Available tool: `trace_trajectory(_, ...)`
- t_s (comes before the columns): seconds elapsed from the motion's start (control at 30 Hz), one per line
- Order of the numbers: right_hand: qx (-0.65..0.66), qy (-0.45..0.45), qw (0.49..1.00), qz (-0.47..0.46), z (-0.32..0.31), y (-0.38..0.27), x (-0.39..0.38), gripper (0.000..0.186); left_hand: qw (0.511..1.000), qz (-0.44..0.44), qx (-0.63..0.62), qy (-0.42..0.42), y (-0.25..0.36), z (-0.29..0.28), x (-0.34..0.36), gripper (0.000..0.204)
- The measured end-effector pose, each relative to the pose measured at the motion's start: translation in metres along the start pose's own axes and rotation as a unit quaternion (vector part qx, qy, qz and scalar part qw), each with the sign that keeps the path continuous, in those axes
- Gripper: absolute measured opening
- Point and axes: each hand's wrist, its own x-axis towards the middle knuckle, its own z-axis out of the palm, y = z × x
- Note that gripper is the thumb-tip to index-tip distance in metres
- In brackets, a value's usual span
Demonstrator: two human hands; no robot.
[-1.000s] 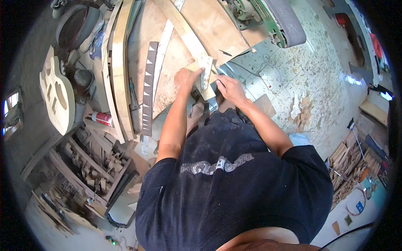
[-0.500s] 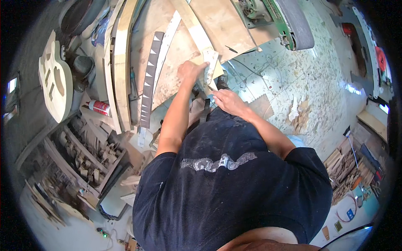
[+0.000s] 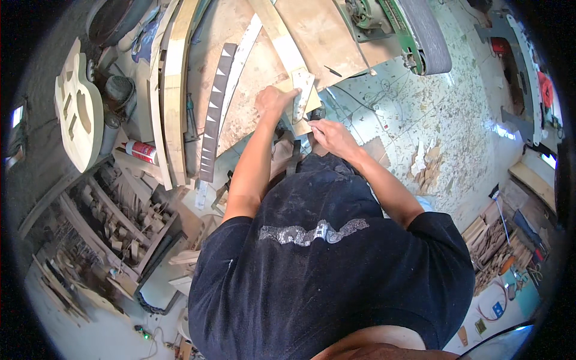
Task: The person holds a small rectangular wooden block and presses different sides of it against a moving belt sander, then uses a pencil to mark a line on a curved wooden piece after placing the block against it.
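Observation:
My left hand (image 3: 275,99) presses its thumb on a small white tapered template (image 3: 303,87). The template lies on the near end of a long pale wooden board (image 3: 287,51), which slants across the workbench (image 3: 252,78) and juts past its edge. The left fingers are curled and partly hidden beside the board. Just right of the board's tip, my right hand (image 3: 333,138) pinches a thin, dark, pencil-like tool (image 3: 308,120). The tool's point is at the lower edge of the template and board; most of it is hidden by the fingers.
On the bench lie a dark strip with white triangles (image 3: 216,114), a long white strip (image 3: 240,66), curved wooden pieces (image 3: 174,90) and a dark thin stick (image 3: 333,71). A green belt sander (image 3: 414,42) stands at far right. A guitar-shaped body (image 3: 81,108) and a red-and-white tube (image 3: 141,151) are left.
My right hand has shifted slightly up and right along the board's end, with the thin tool in its fingers. The left hand, template and board stay in place.

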Motion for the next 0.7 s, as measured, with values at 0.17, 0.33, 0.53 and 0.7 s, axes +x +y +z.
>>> trace_trajectory(0.17, 0.019, -0.028, 0.999, -0.005, 0.006, -0.002, 0.003, 0.020, 1.000, 0.002, 0.002, 0.019, -0.004, 0.005, 0.004, 0.089)
trace_trajectory(0.33, 0.038, -0.001, 0.998, 0.051, -0.006, -0.003, 0.015, 0.020, 1.000, -0.007, 0.010, -0.006, 0.004, -0.003, -0.003, 0.087)
trace_trajectory(0.53, 0.036, 0.017, 0.997, 0.062, -0.018, -0.004, 0.026, 0.023, 1.000, -0.009, 0.008, -0.017, 0.001, -0.001, 0.001, 0.085)
trace_trajectory(0.7, 0.007, -0.019, 1.000, 0.018, -0.011, -0.014, 0.021, 0.020, 1.000, -0.010, 0.000, -0.011, -0.002, 0.000, 0.001, 0.084)
